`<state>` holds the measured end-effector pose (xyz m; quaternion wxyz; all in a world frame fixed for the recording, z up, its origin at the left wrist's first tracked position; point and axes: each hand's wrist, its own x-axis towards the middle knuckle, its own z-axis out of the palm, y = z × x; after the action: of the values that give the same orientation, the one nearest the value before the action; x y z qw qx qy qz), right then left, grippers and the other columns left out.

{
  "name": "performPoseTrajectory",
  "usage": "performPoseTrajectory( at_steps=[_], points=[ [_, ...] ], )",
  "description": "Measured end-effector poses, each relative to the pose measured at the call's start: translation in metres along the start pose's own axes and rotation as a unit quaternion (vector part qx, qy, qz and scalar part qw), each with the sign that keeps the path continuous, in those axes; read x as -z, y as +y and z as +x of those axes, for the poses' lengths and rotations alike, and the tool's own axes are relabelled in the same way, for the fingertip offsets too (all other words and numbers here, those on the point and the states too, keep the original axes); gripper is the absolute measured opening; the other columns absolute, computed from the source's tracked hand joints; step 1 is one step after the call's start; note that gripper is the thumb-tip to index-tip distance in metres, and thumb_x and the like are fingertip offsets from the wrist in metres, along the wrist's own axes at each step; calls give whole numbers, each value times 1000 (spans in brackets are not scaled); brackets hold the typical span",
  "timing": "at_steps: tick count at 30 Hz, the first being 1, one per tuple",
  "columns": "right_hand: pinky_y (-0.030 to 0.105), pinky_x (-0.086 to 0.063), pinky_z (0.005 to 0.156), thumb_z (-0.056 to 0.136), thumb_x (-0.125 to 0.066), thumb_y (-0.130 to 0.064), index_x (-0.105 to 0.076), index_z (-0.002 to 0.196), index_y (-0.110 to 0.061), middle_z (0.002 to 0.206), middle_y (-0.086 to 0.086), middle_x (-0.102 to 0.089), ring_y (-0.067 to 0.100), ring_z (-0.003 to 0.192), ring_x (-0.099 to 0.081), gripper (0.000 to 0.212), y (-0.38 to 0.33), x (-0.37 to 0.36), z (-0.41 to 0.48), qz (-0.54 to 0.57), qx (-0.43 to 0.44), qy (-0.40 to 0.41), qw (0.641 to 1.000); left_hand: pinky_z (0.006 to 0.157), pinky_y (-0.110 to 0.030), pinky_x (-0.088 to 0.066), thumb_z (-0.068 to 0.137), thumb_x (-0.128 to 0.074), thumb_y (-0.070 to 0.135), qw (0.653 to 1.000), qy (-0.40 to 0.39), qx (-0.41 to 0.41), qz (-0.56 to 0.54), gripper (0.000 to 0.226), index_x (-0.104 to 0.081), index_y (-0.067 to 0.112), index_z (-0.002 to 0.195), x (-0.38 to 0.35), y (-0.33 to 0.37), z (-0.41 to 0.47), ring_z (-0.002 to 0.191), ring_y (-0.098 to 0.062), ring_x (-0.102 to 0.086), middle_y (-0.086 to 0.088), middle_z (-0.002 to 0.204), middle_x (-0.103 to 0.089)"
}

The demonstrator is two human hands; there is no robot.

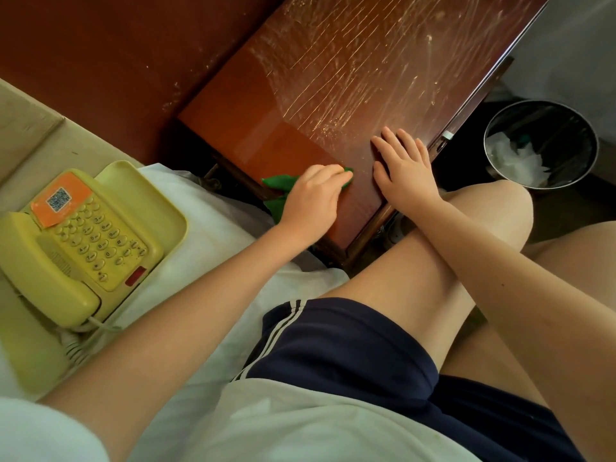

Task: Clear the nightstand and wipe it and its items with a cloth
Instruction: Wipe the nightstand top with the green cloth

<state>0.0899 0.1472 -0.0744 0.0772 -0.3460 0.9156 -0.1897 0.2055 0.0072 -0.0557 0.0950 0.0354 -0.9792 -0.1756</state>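
green cloth (276,183) is sitting bunched under your left hand (313,198), w/ the fingers curling round it and pressing it onto the near-left edge of the nightstand (333,78). part of the cloth is hanging off that edge. your right hand (405,171) is lying flat, fingers spread, on the top just beside the cloth hand, twd the front-right edge. it's gripping nothing and prob bracing you. the two hands are sitting close but not touching.

the top is running long-ways away from you, up and to the right, so nearly all the wood is lying ahead and right of the cloth. streaks and pale scratch marks are showing across that far stretch. i'm judging the next stroke is going to need a push fwd along that axis. your left hand is the one placed for it, tho the right hand is sitting in the way on the right side.

yellow phone (73,241) is resting in its tray (160,195) on the bed sheet (206,235) at your left, off the nightstand and well apart from the cloth.
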Motion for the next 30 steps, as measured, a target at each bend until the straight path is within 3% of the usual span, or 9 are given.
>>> performPoseTrajectory(
  at_steps=[5, 10, 13, 16, 22, 30],
  points=[
    [39, 1, 115, 102, -33, -26, -30, 147, -17, 156, 4, -22, 25, 145, -10, 47, 0, -1, 0, -7, 3, -2, 1000, 81, -39, -49, 88, -39, 8, 995, -26, -89, -30, 36, -68, -1, 108, -12, 34, -21, 92, -32, -60, -15, 105, -67],
    [39, -1, 115, 101, -35, -24, -32, 146, -14, 155, 6, -25, 27, 144, -13, 46, 0, -1, -1, 0, 9, 11, 1000, 86, -33, -44, 87, -46, 1, 978, -72, -181, -77, 31, -68, -1, 109, -6, 24, -25, 96, -26, -55, -14, 106, -67],
    [39, -2, 115, 101, -36, -24, -33, 146, -14, 155, 6, -25, 27, 144, -14, 46, 1, 0, -1, 6, 8, 12, 1000, 94, -25, -35, 88, -46, 3, 992, -10, -80, -98, 32, -66, 1, 113, 9, 5, -17, 104, -23, -52, -13, 110, -66],
    [39, 0, 115, 101, -35, -24, -32, 146, -15, 155, 5, -24, 26, 144, -12, 46, 0, 0, -1, 5, 5, 10, 1000, 91, -27, -36, 88, -48, -2, 997, 56, 28, -42, 31, -66, 1, 113, 22, -36, 5, 102, -32, -56, -13, 111, -66],
    [38, 2, 115, 102, -33, -26, -29, 147, -17, 156, 5, -21, 25, 145, -9, 46, -1, 0, -1, 4, 1, 4, 1000, 96, -27, -36, 99, -38, 9, 972, 74, 218, 41, 36, -54, 9, 130, 34, -102, 45, 120, -23, -45, -7, 130, -55],
    [38, 3, 115, 102, -31, -26, -26, 148, -17, 157, 5, -19, 25, 145, -7, 47, 0, 0, -3, -3, 3, -7, 1000, 97, -27, -36, 99, -39, 7, 973, 56, 219, 53, 36, -53, 10, 132, 34, -105, 57, 122, -22, -43, -6, 133, -53]
  ],
)
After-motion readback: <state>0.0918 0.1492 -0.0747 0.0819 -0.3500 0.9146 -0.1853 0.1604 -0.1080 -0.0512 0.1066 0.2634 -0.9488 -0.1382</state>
